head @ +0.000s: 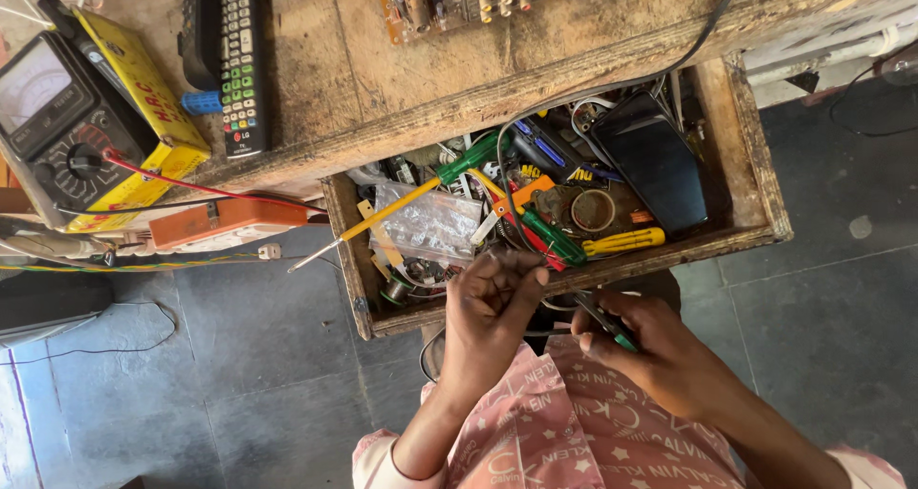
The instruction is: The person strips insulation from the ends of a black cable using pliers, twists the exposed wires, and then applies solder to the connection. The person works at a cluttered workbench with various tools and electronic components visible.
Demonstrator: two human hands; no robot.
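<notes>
The left hand reaches forward over the front edge of the open wooden drawer, wrist bent, its fingers curled loosely downward onto the clutter; whether they grip anything cannot be told. The right hand sits just in front of the drawer, its fingers closed around a slim green-handled tool that points toward the left hand.

Inside the drawer, a clear plastic bag of small parts lies just beside the left hand. A yellow-shafted screwdriver with green handle lies diagonally across the bag and juts past the drawer's left wall. A green-handled screwdriver, a yellow-handled screwdriver and a roll of tape crowd the front wall. A black phone lies toward the right rear.

On the worn wooden tabletop rest 1 black remote control, a black analogue multimeter and a yellow box. The grey tiled floor is open to the right of the drawer.
</notes>
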